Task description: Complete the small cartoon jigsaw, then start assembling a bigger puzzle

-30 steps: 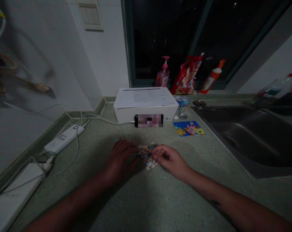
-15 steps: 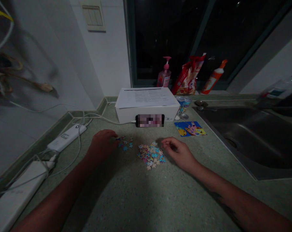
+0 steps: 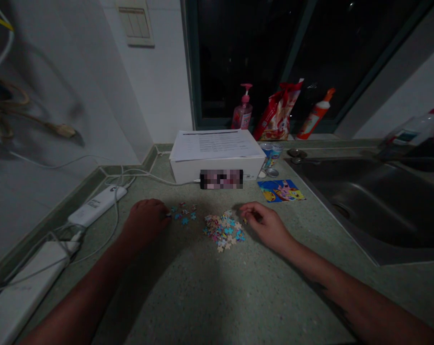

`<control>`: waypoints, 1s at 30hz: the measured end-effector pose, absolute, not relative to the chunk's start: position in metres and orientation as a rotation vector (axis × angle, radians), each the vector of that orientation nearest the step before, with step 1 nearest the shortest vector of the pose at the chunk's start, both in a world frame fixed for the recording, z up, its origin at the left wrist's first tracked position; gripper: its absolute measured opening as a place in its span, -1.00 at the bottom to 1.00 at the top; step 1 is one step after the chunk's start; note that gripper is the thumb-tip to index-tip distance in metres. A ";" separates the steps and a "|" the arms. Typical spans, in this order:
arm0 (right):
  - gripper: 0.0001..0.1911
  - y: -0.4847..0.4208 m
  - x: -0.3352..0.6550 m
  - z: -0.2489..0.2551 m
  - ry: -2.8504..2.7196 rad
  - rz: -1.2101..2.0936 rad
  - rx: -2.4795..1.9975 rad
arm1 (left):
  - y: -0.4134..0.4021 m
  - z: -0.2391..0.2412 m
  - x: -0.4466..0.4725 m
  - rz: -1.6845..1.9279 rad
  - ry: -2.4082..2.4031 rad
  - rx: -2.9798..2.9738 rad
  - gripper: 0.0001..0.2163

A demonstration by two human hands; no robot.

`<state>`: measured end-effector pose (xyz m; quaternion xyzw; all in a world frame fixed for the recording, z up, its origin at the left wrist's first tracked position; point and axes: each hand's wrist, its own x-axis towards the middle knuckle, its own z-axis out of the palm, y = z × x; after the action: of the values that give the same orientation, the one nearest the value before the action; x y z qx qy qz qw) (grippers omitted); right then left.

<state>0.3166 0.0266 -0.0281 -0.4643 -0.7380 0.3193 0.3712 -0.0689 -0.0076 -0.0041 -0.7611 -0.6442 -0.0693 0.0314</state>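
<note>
Loose jigsaw puzzle pieces (image 3: 224, 231) lie heaped on the counter between my hands. A smaller scatter of puzzle pieces (image 3: 184, 220) is spread to the left of that heap. My left hand (image 3: 147, 219) rests on the counter beside the small scatter, fingers curled, with a pale bit of a puzzle piece (image 3: 168, 215) showing at its fingertips. At the heap's right edge, my right hand (image 3: 264, 223) has thumb and fingers drawn together. A small yellowish puzzle piece (image 3: 245, 221) shows at those fingertips, partly hidden.
Behind the pieces, a phone (image 3: 222, 179) on a cable leans against a white box (image 3: 217, 158) topped with paper. A colourful cartoon picture card (image 3: 281, 190) lies right of it. A sink (image 3: 368, 211) is at the right; power strips (image 3: 97, 206) and cords lie left.
My left hand has drawn back left and slightly toward me, away from the small scatter, uncovering more of it. My right hand has stayed almost in place, and a yellowish piece now shows at its fingertips.
</note>
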 end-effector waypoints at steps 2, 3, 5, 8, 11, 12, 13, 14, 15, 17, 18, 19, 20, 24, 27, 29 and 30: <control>-0.71 0.027 0.317 -0.027 -1.908 0.800 -1.188 | -0.008 -0.005 -0.068 -0.241 -1.977 -2.350 -0.77; -0.71 0.027 0.317 -0.027 -1.919 0.787 -1.189 | -0.007 -0.005 -0.068 -0.257 -1.970 -2.357 -0.78; -0.70 0.027 0.318 -0.028 -1.951 0.763 -1.199 | -0.007 -0.006 -0.068 -0.283 -1.955 -2.364 -0.80; -0.69 0.027 0.320 -0.028 -2.029 0.710 -1.202 | -0.007 -0.006 -0.067 -0.251 -1.952 -2.361 -0.79; -0.71 0.027 0.320 -0.027 -2.122 0.613 -1.169 | -0.008 -0.005 -0.067 -0.186 -1.981 -2.353 -0.76; -0.71 0.027 0.320 -0.026 -2.153 0.588 -1.149 | -0.008 -0.003 -0.066 -0.162 -1.995 -2.355 -0.74; -0.72 0.027 0.319 -0.025 -2.186 0.573 -1.125 | -0.008 -0.002 -0.066 -0.133 -2.009 -2.358 -0.72; -0.72 0.026 0.319 -0.025 -2.217 0.567 -1.098 | -0.008 0.000 -0.065 -0.100 -2.024 -2.360 -0.71; -0.71 0.026 0.319 -0.024 -2.243 0.565 -1.072 | -0.007 0.001 -0.064 -0.070 -2.038 -2.360 -0.70; -0.68 0.026 0.319 -0.023 -2.279 0.569 -1.035 | -0.007 0.003 -0.063 -0.034 -2.057 -2.357 -0.68; -0.66 0.025 0.319 -0.023 -2.292 0.571 -1.024 | -0.008 0.004 -0.063 -0.029 -2.061 -2.354 -0.68; -0.65 0.025 0.319 -0.023 -2.301 0.570 -1.015 | -0.008 0.004 -0.063 -0.026 -2.062 -2.353 -0.68; -0.65 0.025 0.320 -0.023 -2.311 0.567 -1.004 | -0.008 0.004 -0.062 -0.027 -2.059 -2.357 -0.68; -0.66 0.022 0.319 -0.023 -2.356 0.549 -0.916 | -0.010 0.004 -0.061 -0.103 -2.041 -2.361 -0.69; -0.63 0.020 0.316 -0.024 -2.345 0.535 -0.900 | -0.011 0.008 -0.056 -0.245 -2.039 -2.343 -0.70; -0.65 0.020 0.313 -0.025 -2.318 0.527 -0.932 | -0.011 0.012 -0.051 -0.349 -2.029 -2.327 -0.71; -0.66 0.019 0.311 -0.026 -2.308 0.525 -0.952 | -0.012 0.013 -0.048 -0.402 -2.015 -2.320 -0.72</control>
<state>0.3108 0.0193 -0.0258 -0.3571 -0.8655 0.1970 0.2909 -0.0481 -0.0117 0.0131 -0.7484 -0.6500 -0.1298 0.0211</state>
